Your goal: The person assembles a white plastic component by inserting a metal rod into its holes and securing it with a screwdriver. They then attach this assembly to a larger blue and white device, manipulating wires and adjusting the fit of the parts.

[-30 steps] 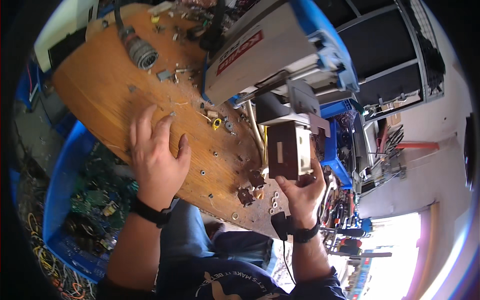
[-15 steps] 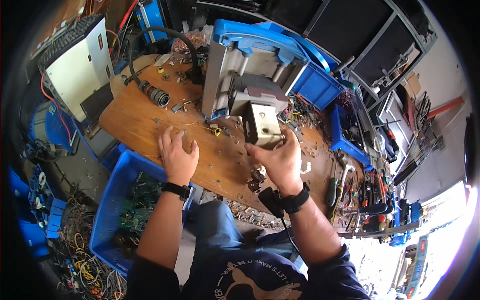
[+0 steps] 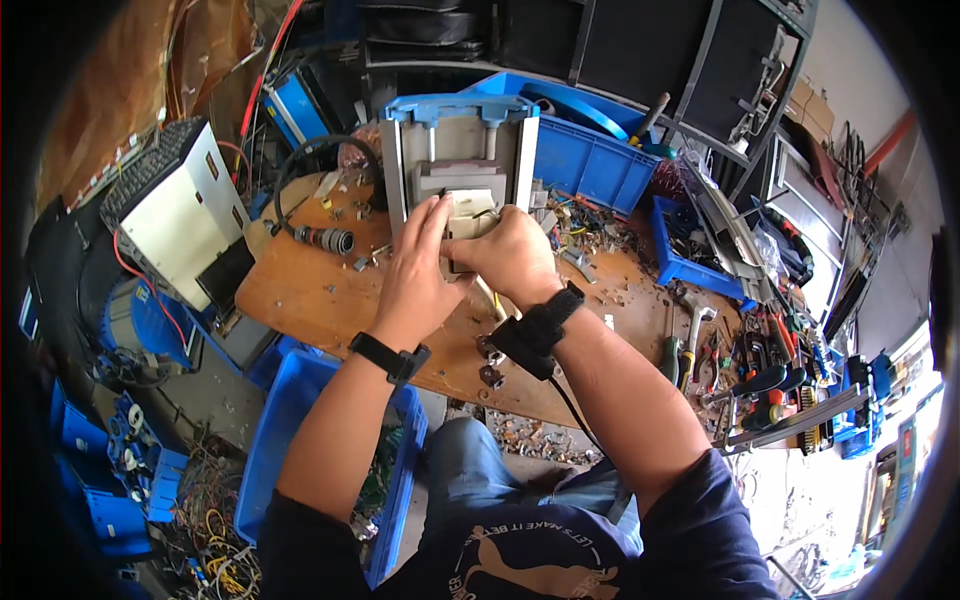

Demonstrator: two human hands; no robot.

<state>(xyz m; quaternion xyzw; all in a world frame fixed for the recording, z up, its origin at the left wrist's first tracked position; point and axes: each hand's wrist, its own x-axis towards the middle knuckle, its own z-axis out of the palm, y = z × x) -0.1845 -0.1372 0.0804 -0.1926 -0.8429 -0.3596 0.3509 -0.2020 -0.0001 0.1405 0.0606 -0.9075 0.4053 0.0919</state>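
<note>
Both my hands are at a small beige metal box (image 3: 470, 226) with a pale top face, in front of a tall grey machine part (image 3: 460, 147) that has a blue upper frame. My left hand (image 3: 412, 268) lies along the box's left side, fingers long and close together. From the right, my right hand (image 3: 515, 252) is closed around it, thumb across the front. Much of the box is hidden behind the fingers. Below my right hand are small dark brown metal pieces (image 3: 490, 375) on the wooden bench (image 3: 300, 298).
A thick black cable with a round connector (image 3: 330, 239) lies at the left. Behind stands a blue crate (image 3: 590, 155). Screwdrivers, a hammer (image 3: 697, 325) and pliers crowd the right end. A blue bin (image 3: 270, 440) with circuit boards stands below left.
My left hand has lifted from the bench top to the beige box. The box, still in my right hand, now appears farther left, and the view has shifted.
</note>
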